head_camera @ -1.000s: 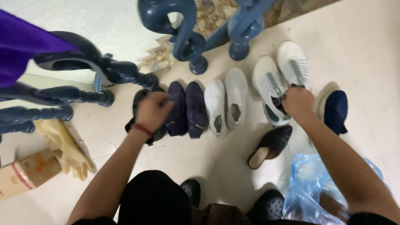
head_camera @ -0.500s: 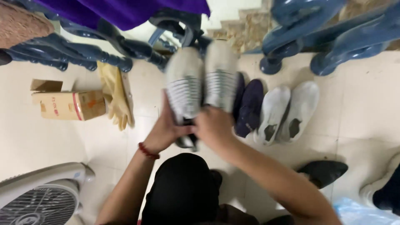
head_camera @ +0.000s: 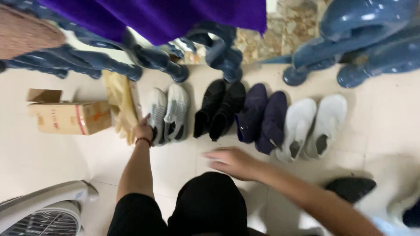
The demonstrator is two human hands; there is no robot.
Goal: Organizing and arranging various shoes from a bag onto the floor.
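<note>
A pair of grey-white knit sneakers point(head_camera: 168, 114) stands on the pale tiled floor at the left end of a row of shoes. My left hand point(head_camera: 143, 130) rests on the heel of the left sneaker, fingers curled at it. My right hand point(head_camera: 231, 161) hovers blurred above the floor in front of the black ankle shoes point(head_camera: 219, 109), fingers spread, holding nothing. Further right in the row stand a dark navy pair point(head_camera: 263, 114) and a white pair point(head_camera: 314, 124).
A cardboard box point(head_camera: 70, 116) and yellow rubber gloves point(head_camera: 121, 102) lie left of the sneakers. Blue plastic chair legs point(head_camera: 218, 54) and purple cloth point(head_camera: 162, 15) line the back. A white fan point(head_camera: 41, 212) stands at bottom left; a black slipper point(head_camera: 350, 188) lies at right.
The grey-white sneakers, held up in both hands half a second ago, now stand on the floor at the row's left end. My right hand has let go and swung rightward.
</note>
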